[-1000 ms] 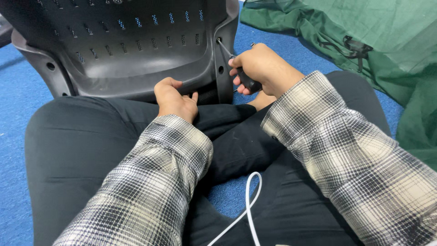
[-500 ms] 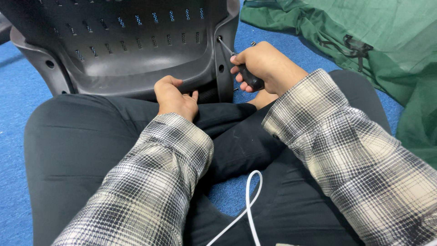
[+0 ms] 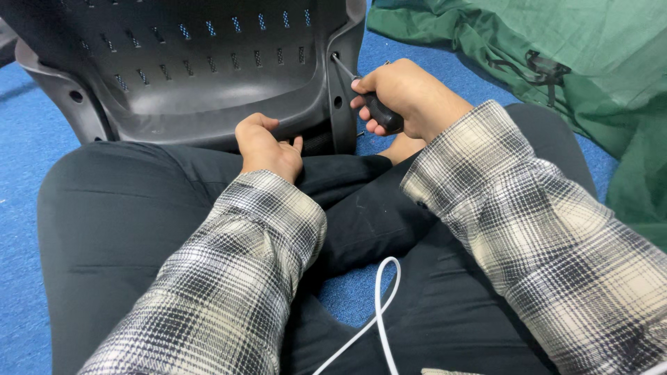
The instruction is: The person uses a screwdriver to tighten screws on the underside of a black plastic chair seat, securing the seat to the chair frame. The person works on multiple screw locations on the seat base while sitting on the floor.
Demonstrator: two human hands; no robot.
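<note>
A dark grey plastic chair back (image 3: 208, 76) with rows of small slots lies against my crossed legs in black trousers. My left hand (image 3: 267, 146) grips its lower edge near the middle. My right hand (image 3: 403, 97) is shut on a black-handled screwdriver (image 3: 379, 111). The thin metal shaft (image 3: 342, 67) points up and left, with its tip at a screw hole on the chair back's right side rail. A second hole sits just below it on the same rail.
Blue carpet (image 3: 28, 160) covers the floor. A crumpled green fabric (image 3: 556, 62) with black straps lies to the right. A white cable (image 3: 379, 312) loops across my lap. Another screw hole shows on the left rail (image 3: 75, 96).
My right hand with the screwdriver has shifted slightly up, bringing the tip to the upper hole on the right rail. The left hand stays on the chair's lower edge.
</note>
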